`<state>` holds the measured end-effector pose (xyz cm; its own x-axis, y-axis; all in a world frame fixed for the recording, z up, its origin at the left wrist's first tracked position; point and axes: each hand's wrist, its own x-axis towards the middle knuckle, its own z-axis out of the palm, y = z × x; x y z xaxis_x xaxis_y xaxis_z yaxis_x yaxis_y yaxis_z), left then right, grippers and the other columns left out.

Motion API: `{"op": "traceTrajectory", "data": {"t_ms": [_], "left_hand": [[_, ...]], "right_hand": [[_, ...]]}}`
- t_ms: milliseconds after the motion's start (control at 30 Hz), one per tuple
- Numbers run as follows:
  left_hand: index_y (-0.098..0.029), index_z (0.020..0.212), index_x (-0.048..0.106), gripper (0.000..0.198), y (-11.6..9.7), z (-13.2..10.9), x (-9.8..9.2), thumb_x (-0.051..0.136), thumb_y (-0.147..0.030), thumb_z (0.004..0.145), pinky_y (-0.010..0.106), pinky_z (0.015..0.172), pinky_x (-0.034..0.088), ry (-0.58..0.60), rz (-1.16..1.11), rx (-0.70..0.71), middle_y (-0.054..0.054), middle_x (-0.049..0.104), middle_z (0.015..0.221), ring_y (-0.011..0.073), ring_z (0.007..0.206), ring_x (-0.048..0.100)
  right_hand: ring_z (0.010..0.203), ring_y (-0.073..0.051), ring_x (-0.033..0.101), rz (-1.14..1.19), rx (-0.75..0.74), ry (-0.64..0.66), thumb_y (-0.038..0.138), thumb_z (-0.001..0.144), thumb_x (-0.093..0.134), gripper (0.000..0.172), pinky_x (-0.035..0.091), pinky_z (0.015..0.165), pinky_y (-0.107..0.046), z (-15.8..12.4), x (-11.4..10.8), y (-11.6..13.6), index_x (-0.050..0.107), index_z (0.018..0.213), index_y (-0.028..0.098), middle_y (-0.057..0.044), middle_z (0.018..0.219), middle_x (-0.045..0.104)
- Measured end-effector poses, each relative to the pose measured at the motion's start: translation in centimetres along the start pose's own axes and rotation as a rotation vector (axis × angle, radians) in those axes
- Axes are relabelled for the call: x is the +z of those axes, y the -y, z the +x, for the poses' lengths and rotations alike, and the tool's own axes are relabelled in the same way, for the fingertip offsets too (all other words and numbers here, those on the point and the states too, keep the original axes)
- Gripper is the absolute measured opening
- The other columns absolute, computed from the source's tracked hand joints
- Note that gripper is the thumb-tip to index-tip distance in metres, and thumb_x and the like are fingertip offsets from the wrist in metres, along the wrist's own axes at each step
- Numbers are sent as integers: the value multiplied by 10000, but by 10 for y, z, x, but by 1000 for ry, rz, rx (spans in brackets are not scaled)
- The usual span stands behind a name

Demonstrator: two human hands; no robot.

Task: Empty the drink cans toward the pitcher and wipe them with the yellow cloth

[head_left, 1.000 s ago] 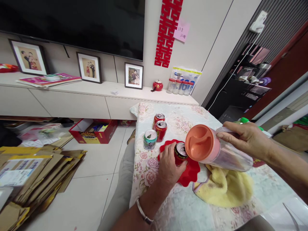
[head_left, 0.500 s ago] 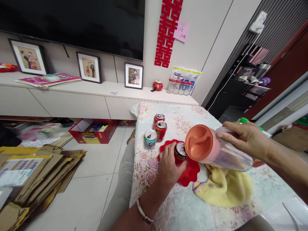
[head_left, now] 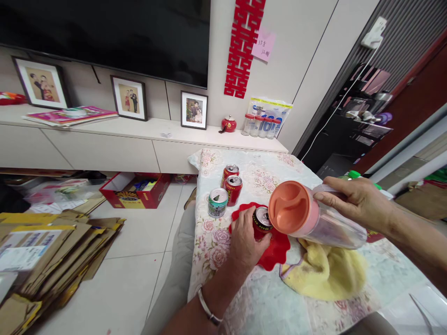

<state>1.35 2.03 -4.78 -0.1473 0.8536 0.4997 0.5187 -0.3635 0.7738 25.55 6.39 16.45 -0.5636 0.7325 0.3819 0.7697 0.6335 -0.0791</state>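
Observation:
My left hand (head_left: 246, 242) is wrapped round a dark red drink can (head_left: 262, 221) that stands in a red scalloped tray (head_left: 277, 258). In my right hand (head_left: 356, 200) is the handle of a clear plastic pitcher (head_left: 340, 228) with an orange lid (head_left: 289, 207). The pitcher is tipped far over to the left, its lid close against the can's top. I cannot make out any liquid flowing between them. Left of the tray stand a green can (head_left: 218, 203) and two red cans, one nearer (head_left: 233, 190) and one farther (head_left: 230, 171), all opened.
Under the pitcher a yellow cloth (head_left: 328, 274) lies crumpled on the flowered tablecloth (head_left: 216, 249). Behind my right hand a green bottle cap (head_left: 354, 174) shows. Flattened cardboard (head_left: 70, 251) and a red box (head_left: 136, 193) are on the floor at left.

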Motion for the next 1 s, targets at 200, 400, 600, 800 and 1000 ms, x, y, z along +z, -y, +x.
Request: {"op": "traceTrajectory", "data": {"t_ms": [200,400,600,800,1000], "left_hand": [[-247,1454,507,807,0,0,0,837,-128,727,603,1085,601,-4,1,17,138,744,1398,383,1325,708],[-234,1444,522,810,-1,0,0,837,-112,707,598,1085,606,-15,13,18,140,748,1387,382,1316,713],[-232,1448,520,804,-1,0,0,831,-115,716,600,1087,601,-10,7,12,146,745,1398,383,1322,710],[-237,1450,522,794,-1,0,-1,834,-128,728,604,1096,592,2,0,0,141,743,1407,383,1340,700],[-239,1451,523,809,-2,0,-1,840,-118,716,597,1101,592,-1,3,-2,140,741,1406,382,1335,702]], "right_hand": [[457,-99,351,-13,-24,-10,663,1093,527,565,290,459,-243,1,1,0,481,725,237,86,517,386],[461,-93,340,-27,-60,-20,607,1107,543,527,284,457,-238,0,2,-3,464,739,238,96,520,378],[465,-93,352,-35,-43,-12,634,1105,531,547,294,462,-238,1,1,-1,467,736,235,93,525,380],[454,-88,348,-24,-56,-1,643,1102,529,562,286,443,-229,1,0,0,462,722,233,95,512,380],[460,-89,341,-31,-57,-20,630,1104,532,551,286,451,-229,0,1,-2,457,729,234,97,521,372]]}}
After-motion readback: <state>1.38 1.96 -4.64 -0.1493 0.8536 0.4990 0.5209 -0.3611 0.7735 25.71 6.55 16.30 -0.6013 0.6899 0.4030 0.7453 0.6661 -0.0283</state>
